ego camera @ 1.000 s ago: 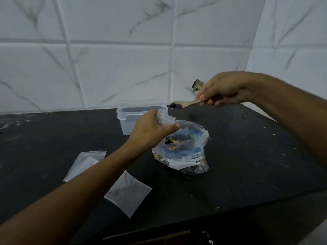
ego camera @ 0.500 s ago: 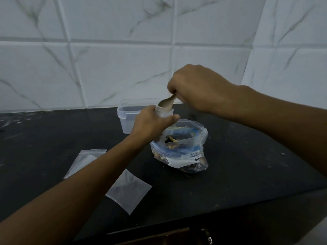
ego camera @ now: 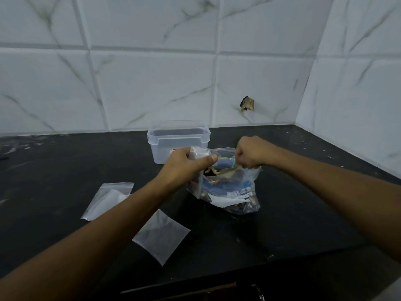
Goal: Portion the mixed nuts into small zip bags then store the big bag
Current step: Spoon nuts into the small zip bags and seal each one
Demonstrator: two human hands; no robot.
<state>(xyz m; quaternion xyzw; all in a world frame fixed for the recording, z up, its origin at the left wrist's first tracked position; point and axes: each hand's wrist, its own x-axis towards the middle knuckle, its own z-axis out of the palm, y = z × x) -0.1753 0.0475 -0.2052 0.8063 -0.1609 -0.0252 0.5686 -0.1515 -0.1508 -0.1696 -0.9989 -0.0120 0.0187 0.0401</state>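
Observation:
The big clear zip bag [ego camera: 230, 196] of mixed nuts, with a blue and white label, stands open on the black counter [ego camera: 303, 213]. My left hand [ego camera: 184, 166] grips a small clear zip bag [ego camera: 198, 153] upright at the big bag's left rim. My right hand [ego camera: 251, 155] is curled round a wooden spoon [ego camera: 227, 171], whose bowl dips into the big bag's mouth among the nuts.
An open clear plastic container [ego camera: 178, 141] stands behind the big bag by the tiled wall. Two flat small zip bags lie on the counter to the left [ego camera: 108, 198] and one nearer me [ego camera: 161, 235]. The counter's front edge runs along the bottom.
My right hand has come down from above the small bag and put the spoon into the big bag. My left hand still holds the small bag in the same place.

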